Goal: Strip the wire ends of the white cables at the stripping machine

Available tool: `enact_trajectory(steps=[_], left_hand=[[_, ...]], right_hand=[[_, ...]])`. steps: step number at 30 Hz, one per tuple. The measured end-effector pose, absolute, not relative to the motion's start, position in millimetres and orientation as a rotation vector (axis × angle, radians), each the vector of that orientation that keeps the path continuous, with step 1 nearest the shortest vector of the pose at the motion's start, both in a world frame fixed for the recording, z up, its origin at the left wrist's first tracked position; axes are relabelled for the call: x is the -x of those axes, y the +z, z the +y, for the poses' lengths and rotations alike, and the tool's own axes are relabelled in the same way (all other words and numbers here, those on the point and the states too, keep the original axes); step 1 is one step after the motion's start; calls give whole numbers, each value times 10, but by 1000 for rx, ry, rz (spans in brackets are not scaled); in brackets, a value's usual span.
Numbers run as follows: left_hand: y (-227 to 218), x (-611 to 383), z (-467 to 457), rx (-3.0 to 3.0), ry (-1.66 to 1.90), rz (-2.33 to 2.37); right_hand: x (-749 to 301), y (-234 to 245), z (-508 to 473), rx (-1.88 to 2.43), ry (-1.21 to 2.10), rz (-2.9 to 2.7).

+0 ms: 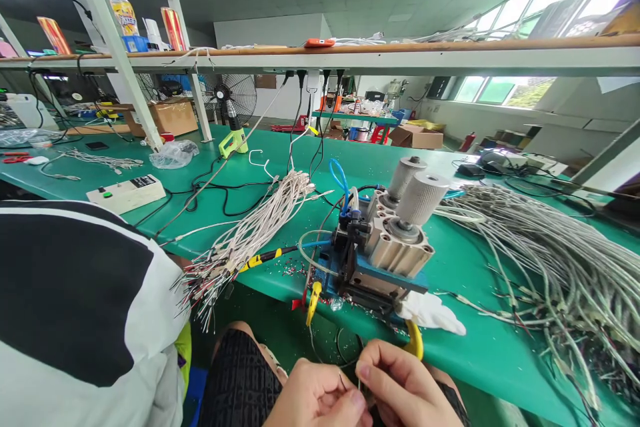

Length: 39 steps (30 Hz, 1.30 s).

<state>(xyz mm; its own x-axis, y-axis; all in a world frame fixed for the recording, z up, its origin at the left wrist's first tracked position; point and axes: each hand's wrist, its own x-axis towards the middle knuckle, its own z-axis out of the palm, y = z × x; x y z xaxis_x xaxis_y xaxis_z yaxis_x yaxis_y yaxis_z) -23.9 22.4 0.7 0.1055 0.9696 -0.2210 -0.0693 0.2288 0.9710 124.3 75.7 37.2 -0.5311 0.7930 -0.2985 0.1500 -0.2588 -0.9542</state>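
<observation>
- Head view, materials: a smooth green tabletop [465, 357] carries a compact press of blocky bare metal [400, 250], topped by two cylinders with a knurled silver surface and edged with blue plates and looping plastic tubes.
- Left of the press lies a loose sheaf of thin white cables [265, 217], its frayed ends red, black and white; its long axis slants from the far side down to the near edge.
- To the right spreads a thick heap of grey, round-sheathed cables [555, 240], fanning toward the near right corner.
- A crumpled soft white cloth-like piece [435, 312] lies against the foot of the press.
- The left hand [320, 397] is curled nearly closed, a thin dark strand [342, 381] showing between its fingers.
- The right hand [400, 383] pinches a thin pale wire [359, 383] between thumb and forefinger, the other fingers bent in.
- Both strands are in front of the table's near edge, below the press; the pale one stands almost upright, the dark one leans up and left. Their lower parts are hidden by the fingers.
</observation>
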Motion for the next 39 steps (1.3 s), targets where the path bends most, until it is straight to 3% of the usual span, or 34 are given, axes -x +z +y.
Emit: enact_trajectory(steps=[4, 17, 26, 39], left_hand=[[-47, 233, 240, -1031, 1037, 1095], [206, 265, 280, -919, 1036, 1131], [129, 194, 302, -883, 1112, 1070], [172, 204, 327, -952, 1151, 1027]], right_hand=[[-1232, 183, 839, 1064, 2088, -1241], [-1153, 71, 833, 1011, 2114, -1210], [-1190, 222, 761, 1086, 1888, -1469], [-1116, 233, 779, 1072, 1842, -1333]])
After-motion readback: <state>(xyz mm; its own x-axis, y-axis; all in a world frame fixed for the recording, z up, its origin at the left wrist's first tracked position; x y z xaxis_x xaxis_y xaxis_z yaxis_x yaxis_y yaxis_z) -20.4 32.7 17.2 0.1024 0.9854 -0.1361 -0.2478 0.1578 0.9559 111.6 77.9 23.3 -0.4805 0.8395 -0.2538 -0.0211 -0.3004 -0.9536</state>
